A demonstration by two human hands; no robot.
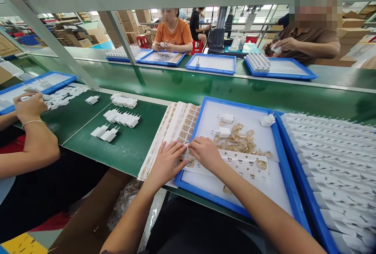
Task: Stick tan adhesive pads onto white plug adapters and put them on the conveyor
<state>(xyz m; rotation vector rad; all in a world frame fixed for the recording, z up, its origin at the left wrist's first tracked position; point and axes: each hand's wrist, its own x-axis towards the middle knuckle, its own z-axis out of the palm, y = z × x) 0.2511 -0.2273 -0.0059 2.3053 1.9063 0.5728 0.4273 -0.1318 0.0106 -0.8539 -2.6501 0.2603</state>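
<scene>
— While both hands are pressed flat near the front left corner of the blue tray (282, 156), which step is judged to be in hand?

— A sticker is apparently being picked off a sheet of stickers (235, 164). The left hand (166, 164) is laid with its fingers spread on the sheet's left end, where it overlaps the tray's rim, and nothing is clamped in it. The right hand (205, 153) is set just beside it, fingertips drawn together on the sheet; whether a sticker is already pinched cannot be told.

— What is called for by the next move?

— Probably the sticker must be lifted cleanly while the sheet is held down, then carried to one of the white chargers (222, 132) lying in the tray, near a heap of peeled backings (239, 141).

— And where are more sheets kept?

— A stack of sheets (173, 128) is fanned out on the green desk (129, 148), touching the tray's left side.

— Can any writing be read?

— None; print on the stickers is too small to be made out.
</scene>
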